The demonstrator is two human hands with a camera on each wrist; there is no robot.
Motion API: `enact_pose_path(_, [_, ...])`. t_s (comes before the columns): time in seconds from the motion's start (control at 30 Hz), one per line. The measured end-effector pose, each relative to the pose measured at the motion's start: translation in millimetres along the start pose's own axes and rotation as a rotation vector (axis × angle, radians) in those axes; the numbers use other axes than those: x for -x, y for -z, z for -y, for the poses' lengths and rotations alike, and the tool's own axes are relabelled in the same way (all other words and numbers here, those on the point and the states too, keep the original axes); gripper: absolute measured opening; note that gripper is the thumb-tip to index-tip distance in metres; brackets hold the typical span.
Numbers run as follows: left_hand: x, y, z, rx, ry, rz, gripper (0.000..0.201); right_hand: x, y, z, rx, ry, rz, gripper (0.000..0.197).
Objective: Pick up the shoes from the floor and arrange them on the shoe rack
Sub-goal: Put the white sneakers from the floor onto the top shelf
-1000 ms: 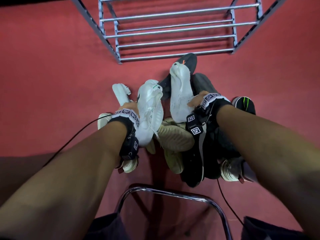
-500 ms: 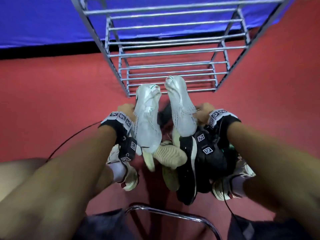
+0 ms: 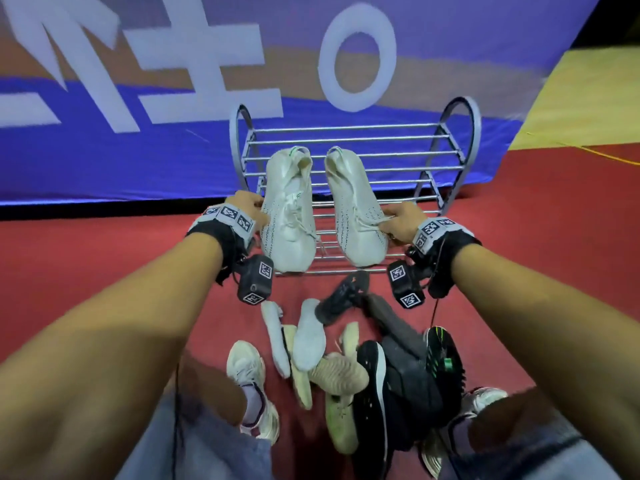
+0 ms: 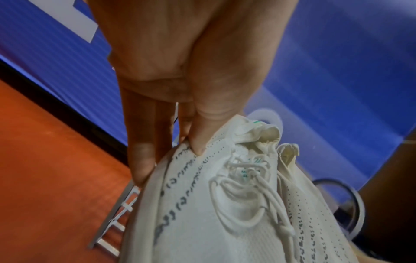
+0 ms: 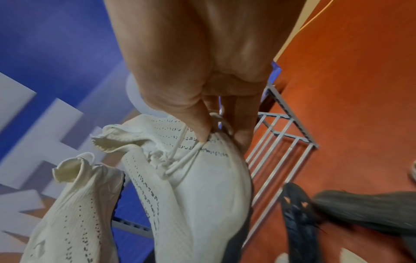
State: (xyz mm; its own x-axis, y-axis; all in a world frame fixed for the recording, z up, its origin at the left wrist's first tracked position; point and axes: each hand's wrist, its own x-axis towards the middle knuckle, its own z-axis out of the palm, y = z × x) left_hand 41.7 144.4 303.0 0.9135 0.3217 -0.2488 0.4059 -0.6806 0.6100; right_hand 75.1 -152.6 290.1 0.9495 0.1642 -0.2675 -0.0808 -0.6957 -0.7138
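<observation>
Two white knit shoes are held side by side in the air in front of the grey metal shoe rack (image 3: 353, 140), heels toward the rack. My left hand (image 3: 251, 206) pinches the outer side of the left white shoe (image 3: 289, 216); in the left wrist view the thumb presses into this shoe (image 4: 225, 204). My right hand (image 3: 398, 221) pinches the right white shoe (image 3: 356, 213) at its outer side, thumb on a lace of the shoe (image 5: 198, 186). The rack's shelves hold nothing.
A heap of shoes lies on the red floor below my arms: beige knit shoes (image 3: 341, 374), black shoes (image 3: 372, 382), a black shoe with green stripes (image 3: 443, 355), white insoles (image 3: 308, 336). My own feet in white sneakers (image 3: 247, 367) flank it. A blue banner (image 3: 138, 150) stands behind the rack.
Both hands have lifted the white shoes up and forward from above the heap to the level of the rack's upper shelves. The head view has tilted up, showing the whole rack and banner.
</observation>
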Motion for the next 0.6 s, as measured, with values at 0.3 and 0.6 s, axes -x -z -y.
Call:
enact_pose_path(0.3, [-67,50,-22,-0.027,0.046,-0.053,0.014,-63,20,73,-0.019,-0.056,-0.081,0.024])
enact_pose_path(0.6, [-135,47,-43,-0.166,0.034,-0.154,0.019,-158,1,102,0.022,-0.116,-0.089,0.019])
